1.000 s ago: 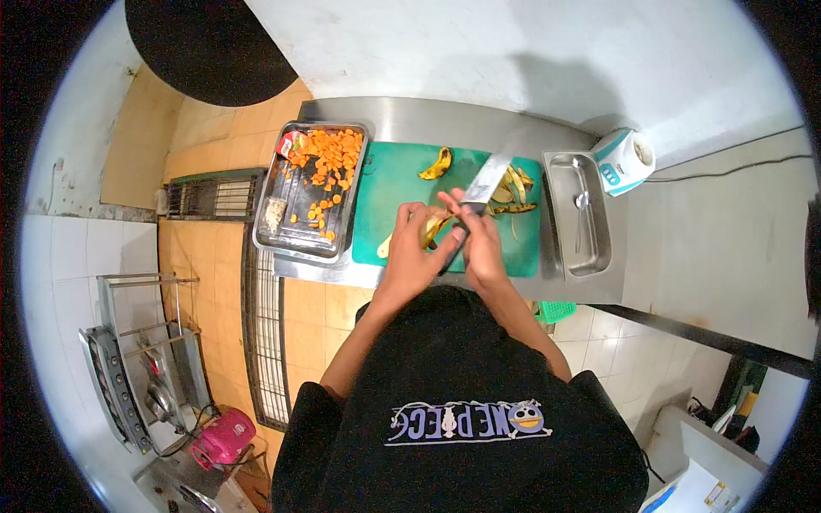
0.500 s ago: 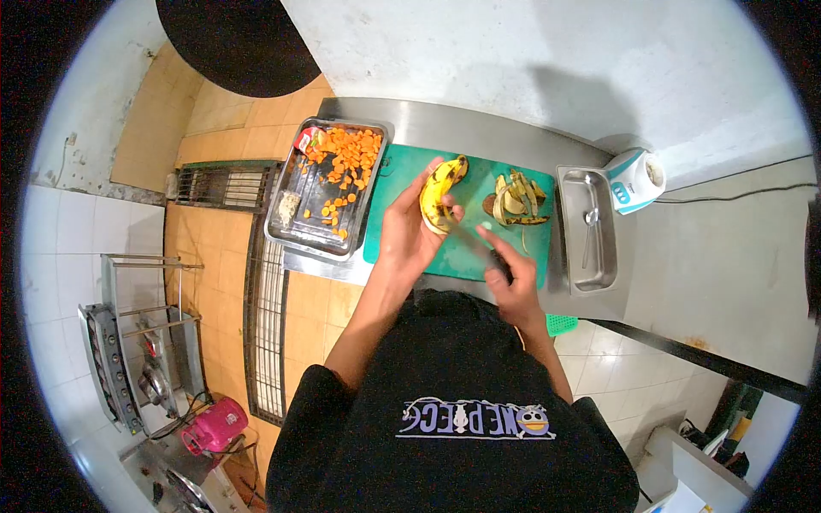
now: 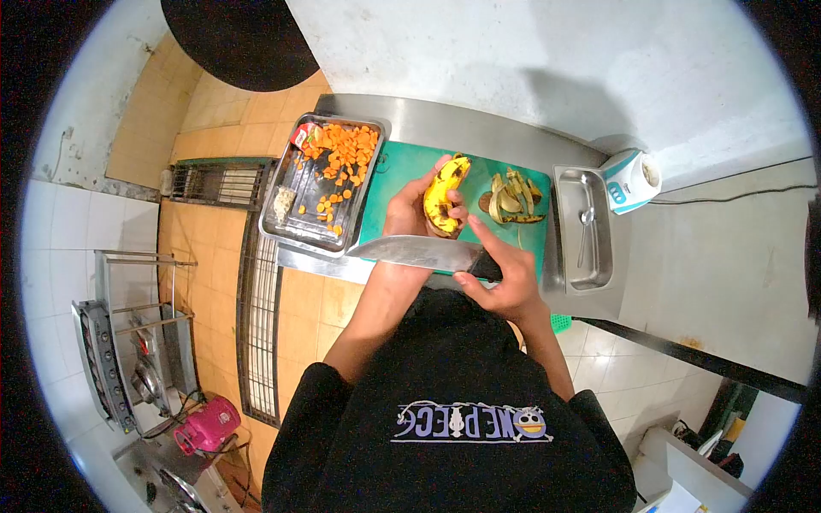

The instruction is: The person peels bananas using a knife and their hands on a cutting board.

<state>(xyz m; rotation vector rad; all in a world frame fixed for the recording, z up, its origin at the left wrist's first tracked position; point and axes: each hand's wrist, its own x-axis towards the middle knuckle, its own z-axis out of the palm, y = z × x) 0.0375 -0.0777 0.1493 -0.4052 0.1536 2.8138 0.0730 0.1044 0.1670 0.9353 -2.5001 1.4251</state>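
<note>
Hands, 2, near each other: left hand (image 3: 406, 208) closed around 1 yellow banana (image 3: 438, 201) with dark patches, held above the green cutting board (image 3: 398, 162); right hand (image 3: 513, 280) closed on the handle of 1 knife (image 3: 415, 251), its blade pointing left across the left wrist. Peels (image 3: 515, 197), a heap, on the board's right part. Tray (image 3: 312, 178), metal, left of the board, holding carrot pieces (image 3: 349, 144) and 1 red packet (image 3: 303, 135). Spoon (image 3: 585, 235), 1, in the metal pan (image 3: 601, 256) at right. All on 1 metal bench (image 3: 419, 118).
</note>
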